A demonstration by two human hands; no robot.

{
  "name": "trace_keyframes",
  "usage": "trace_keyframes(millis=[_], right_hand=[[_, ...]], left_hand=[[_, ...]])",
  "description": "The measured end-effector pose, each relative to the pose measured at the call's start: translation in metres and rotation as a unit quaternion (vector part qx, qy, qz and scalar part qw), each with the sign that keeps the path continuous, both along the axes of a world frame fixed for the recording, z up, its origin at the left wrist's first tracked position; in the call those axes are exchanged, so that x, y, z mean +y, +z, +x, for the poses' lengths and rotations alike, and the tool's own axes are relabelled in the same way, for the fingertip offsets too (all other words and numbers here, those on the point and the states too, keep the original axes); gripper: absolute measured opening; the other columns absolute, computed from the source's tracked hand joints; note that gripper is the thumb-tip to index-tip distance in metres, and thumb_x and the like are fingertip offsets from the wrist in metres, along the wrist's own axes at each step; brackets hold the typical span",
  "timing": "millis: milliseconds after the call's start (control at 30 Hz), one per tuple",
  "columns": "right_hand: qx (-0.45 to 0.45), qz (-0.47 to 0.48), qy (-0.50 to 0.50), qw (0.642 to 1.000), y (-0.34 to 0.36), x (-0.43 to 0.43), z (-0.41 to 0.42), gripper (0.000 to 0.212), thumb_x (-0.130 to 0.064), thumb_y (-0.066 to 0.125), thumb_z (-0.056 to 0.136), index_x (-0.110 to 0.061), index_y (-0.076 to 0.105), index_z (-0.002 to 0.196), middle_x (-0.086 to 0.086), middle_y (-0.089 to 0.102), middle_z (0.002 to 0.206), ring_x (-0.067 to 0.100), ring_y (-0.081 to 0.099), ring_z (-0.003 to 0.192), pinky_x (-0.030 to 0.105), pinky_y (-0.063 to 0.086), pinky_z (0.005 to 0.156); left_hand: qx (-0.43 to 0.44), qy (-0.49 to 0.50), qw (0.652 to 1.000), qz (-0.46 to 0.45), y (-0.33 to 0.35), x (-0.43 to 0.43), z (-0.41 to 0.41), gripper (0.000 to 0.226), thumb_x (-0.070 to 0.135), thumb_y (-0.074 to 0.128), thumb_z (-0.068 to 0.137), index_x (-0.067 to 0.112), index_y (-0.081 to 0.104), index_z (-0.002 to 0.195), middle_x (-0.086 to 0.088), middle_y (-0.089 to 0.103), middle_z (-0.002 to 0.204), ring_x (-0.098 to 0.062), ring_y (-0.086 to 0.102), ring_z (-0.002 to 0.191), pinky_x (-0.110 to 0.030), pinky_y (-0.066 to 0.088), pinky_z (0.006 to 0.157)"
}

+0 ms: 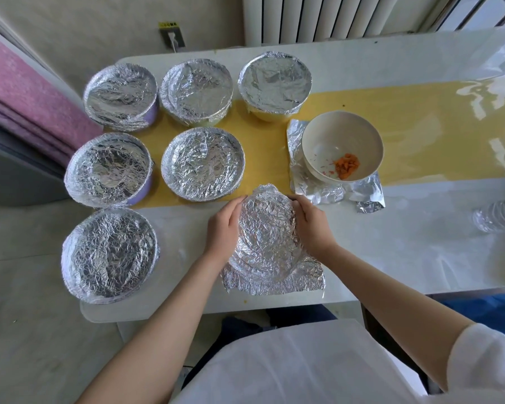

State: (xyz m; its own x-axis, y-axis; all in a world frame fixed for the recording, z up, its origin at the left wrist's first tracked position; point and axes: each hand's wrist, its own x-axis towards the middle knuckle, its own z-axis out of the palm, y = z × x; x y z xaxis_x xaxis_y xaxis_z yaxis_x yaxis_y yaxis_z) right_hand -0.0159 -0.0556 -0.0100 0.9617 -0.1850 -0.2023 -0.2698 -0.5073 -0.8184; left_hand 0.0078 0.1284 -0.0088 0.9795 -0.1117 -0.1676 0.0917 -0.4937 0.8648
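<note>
Left hand (pixel 223 225) and right hand (pixel 311 224) press foil (pixel 267 237) down, fingers curled.

The foil (pixel 267 228) is crinkled silver. The surface (pixel 391 243) is glossy white with a broad yellow band (pixel 420 112). The open bowl (pixel 341 135) is cream, its shreds (pixel 346 166) orange. One covered bowl (pixel 153 112) shows lilac.

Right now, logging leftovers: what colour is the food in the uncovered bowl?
Orange food in the bowl; head view.

The foil sheet (pixel 267 240) hides whatever lies beneath.
</note>
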Motion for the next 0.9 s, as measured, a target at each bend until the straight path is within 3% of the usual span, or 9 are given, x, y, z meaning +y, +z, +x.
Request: trace_keyframes(millis=[133,300,400,467,533,633,733,833,900], right_hand=[[0.011,0.010,-0.010,1.000,-0.005,0.000,0.001,0.029,-0.021,0.034,0.102,-0.013,0.057,0.118,-0.004,0.041,0.053,0.011,0.038,0.048,0.029,0.031,0.051],[0.002,0.005,-0.013,1.000,-0.007,0.001,0.000,0.030,-0.019,0.035,0.102,-0.011,0.058,0.118,-0.006,0.041,0.053,0.012,0.040,0.050,0.030,0.032,0.055],[0.005,0.001,0.002,1.000,-0.003,0.001,0.000,0.030,-0.020,0.035,0.102,-0.012,0.058,0.119,-0.004,0.046,0.057,0.016,0.045,0.056,0.030,0.034,0.058],[0.005,-0.017,0.022,1.000,0.000,-0.001,0.000,0.031,-0.019,0.035,0.101,-0.012,0.056,0.124,0.004,0.063,0.080,0.022,0.057,0.078,0.027,0.040,0.071],[-0.025,-0.071,0.053,0.996,0.000,-0.004,0.002,0.035,-0.015,0.037,0.101,-0.010,0.050,0.132,0.008,0.058,0.126,0.024,0.055,0.113,0.026,0.039,0.094],[-0.124,-0.155,0.159,0.967,0.006,-0.004,0.014,0.038,-0.017,0.037,0.101,-0.007,0.045,0.137,0.010,0.046,0.141,0.027,0.045,0.129,0.039,0.035,0.108],[-0.144,-0.195,0.273,0.931,0.011,0.001,0.033,0.042,-0.025,0.034,0.099,-0.006,0.049,0.133,0.012,0.052,0.136,0.028,0.049,0.126,0.042,0.036,0.108],[-0.069,-0.148,0.311,0.936,0.016,0.005,0.047,0.035,-0.021,0.040,0.100,-0.005,0.056,0.126,0.011,0.063,0.120,0.027,0.063,0.104,0.035,0.049,0.091],[-0.023,-0.140,0.300,0.943,0.017,0.004,0.053,0.030,-0.017,0.041,0.100,-0.004,0.059,0.120,0.011,0.068,0.106,0.023,0.063,0.088,0.027,0.045,0.077]], left_hand=[[0.040,0.024,0.997,-0.055,-0.003,0.000,-0.001,0.030,0.013,0.040,0.100,0.007,0.057,0.124,0.006,0.060,0.112,-0.005,0.056,0.104,-0.004,0.039,0.087],[0.052,0.027,0.995,-0.077,-0.007,0.000,-0.001,0.030,0.013,0.039,0.100,0.004,0.058,0.121,-0.004,0.063,0.116,-0.007,0.057,0.109,-0.017,0.042,0.097],[0.051,0.018,0.997,-0.052,-0.005,0.000,-0.001,0.032,0.015,0.037,0.101,0.007,0.054,0.127,-0.004,0.061,0.121,-0.009,0.054,0.112,-0.016,0.040,0.094],[0.043,0.011,0.999,-0.021,-0.004,0.000,-0.001,0.036,0.020,0.034,0.102,0.014,0.046,0.135,-0.002,0.055,0.130,-0.007,0.052,0.113,-0.014,0.039,0.091],[0.023,0.008,1.000,0.010,-0.004,0.000,-0.002,0.038,0.024,0.033,0.101,0.020,0.041,0.139,-0.002,0.051,0.135,-0.014,0.053,0.114,-0.020,0.042,0.091],[-0.026,-0.003,0.998,0.052,-0.002,-0.002,-0.004,0.037,0.021,0.035,0.101,0.015,0.044,0.136,-0.002,0.050,0.136,-0.016,0.049,0.121,-0.019,0.036,0.096],[-0.064,-0.013,0.995,0.070,-0.004,-0.002,-0.006,0.034,0.014,0.037,0.100,0.009,0.051,0.130,-0.006,0.057,0.129,-0.019,0.053,0.116,-0.017,0.037,0.093],[-0.050,-0.002,0.997,0.054,-0.005,-0.002,-0.006,0.032,0.013,0.036,0.100,0.011,0.054,0.127,-0.005,0.061,0.123,-0.018,0.056,0.111,-0.026,0.043,0.095],[-0.055,0.002,0.997,0.053,-0.005,-0.003,-0.007,0.031,0.013,0.037,0.100,0.011,0.055,0.126,-0.005,0.064,0.118,-0.018,0.059,0.106,-0.027,0.046,0.090]])
